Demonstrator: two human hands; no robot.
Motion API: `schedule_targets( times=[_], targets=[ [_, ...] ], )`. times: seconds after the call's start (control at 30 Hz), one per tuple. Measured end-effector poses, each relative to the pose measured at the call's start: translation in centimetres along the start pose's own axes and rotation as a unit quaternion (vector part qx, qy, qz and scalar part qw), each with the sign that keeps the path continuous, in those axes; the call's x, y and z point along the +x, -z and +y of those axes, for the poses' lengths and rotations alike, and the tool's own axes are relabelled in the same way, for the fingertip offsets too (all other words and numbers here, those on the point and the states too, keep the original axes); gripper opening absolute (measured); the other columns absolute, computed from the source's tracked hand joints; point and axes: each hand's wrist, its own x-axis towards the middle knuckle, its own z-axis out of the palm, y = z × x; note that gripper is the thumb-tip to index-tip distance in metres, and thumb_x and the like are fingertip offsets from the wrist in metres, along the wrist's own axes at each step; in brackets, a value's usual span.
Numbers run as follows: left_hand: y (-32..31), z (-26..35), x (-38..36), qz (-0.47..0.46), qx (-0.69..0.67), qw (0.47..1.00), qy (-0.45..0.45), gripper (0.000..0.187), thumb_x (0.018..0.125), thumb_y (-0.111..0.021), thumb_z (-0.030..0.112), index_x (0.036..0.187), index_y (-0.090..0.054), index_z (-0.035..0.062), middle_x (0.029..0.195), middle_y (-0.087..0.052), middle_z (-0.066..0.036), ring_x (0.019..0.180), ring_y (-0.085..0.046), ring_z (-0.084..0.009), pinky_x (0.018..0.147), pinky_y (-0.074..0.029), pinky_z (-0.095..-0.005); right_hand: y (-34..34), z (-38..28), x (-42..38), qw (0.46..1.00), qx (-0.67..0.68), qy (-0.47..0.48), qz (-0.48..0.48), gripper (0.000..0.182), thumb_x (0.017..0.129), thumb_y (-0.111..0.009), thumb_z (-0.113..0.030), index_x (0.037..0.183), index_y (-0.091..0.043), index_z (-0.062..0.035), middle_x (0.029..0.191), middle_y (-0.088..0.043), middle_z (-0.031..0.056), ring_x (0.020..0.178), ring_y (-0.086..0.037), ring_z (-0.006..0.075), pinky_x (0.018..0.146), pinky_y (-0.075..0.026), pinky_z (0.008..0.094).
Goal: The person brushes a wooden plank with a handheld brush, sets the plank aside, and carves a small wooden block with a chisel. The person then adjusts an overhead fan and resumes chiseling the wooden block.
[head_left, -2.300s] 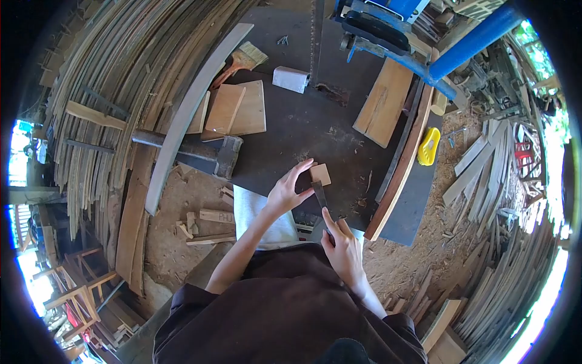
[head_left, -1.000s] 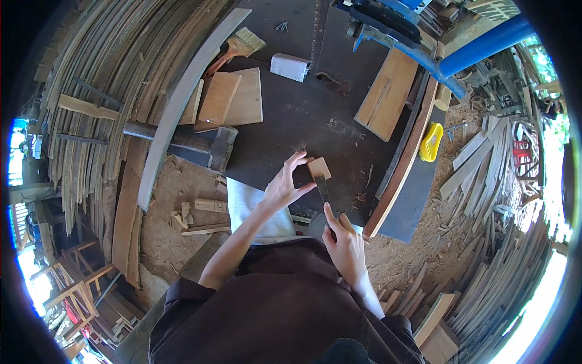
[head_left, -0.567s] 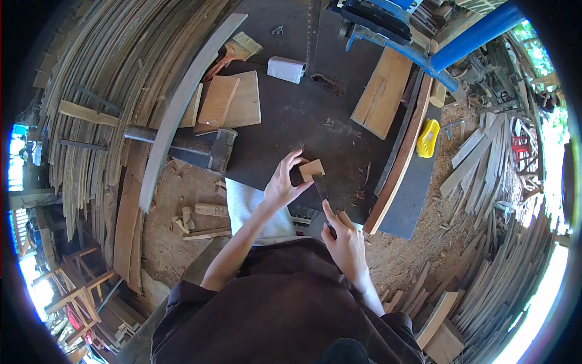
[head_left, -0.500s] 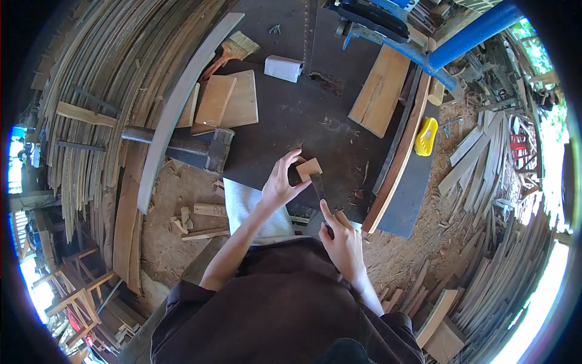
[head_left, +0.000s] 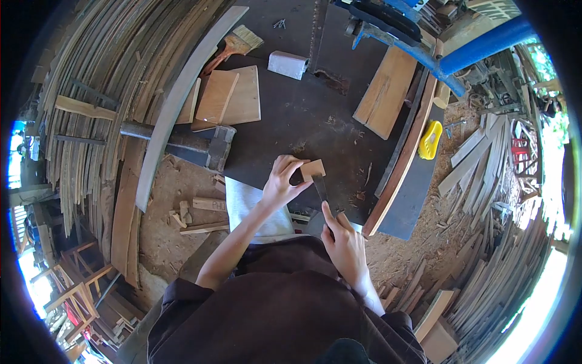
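Note:
My left hand (head_left: 283,184) grips a small wooden block (head_left: 313,170) between thumb and fingers, just above the near part of the dark tabletop (head_left: 291,130). A knife (head_left: 320,189) with a flat dark blade is in my right hand (head_left: 344,242), its handle mostly hidden in the palm. The index finger lies stretched along the blade's back. The blade's far end meets the near corner of the block.
At the left of the table are a hammer (head_left: 219,148), flat boards (head_left: 241,96) and a paintbrush (head_left: 242,41). A white block (head_left: 287,65) lies farther back. On the right are a plank (head_left: 385,91), a long wooden rail (head_left: 405,159) and a yellow object (head_left: 430,140).
My left fingers have curled closer around the block, the index finger now bent at its far side. The blade remains at the block's corner. The whole view has shifted slightly.

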Motion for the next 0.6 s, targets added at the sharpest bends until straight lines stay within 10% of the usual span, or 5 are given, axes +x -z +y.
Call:
schedule_targets(
  times=[0.6],
  targets=[
    [0.1, -0.1, 0.0, -0.006, 0.037, 0.999, -0.023, 0.052, 0.062, -0.086, 0.015, 0.109, -0.065, 0.0069, 0.102, -0.061, -0.006, 0.102, -0.056, -0.0278, 0.098, -0.038, -0.0433, 0.0, 0.3, 0.6, 0.999, -0.009, 0.039, -0.01, 0.053, 0.089, -0.059, -0.009, 0.141, -0.051, -0.0084, 0.086, -0.058, 0.0152, 0.063, -0.065, 0.0347, 0.057, -0.054, 0.0455]
  ],
)
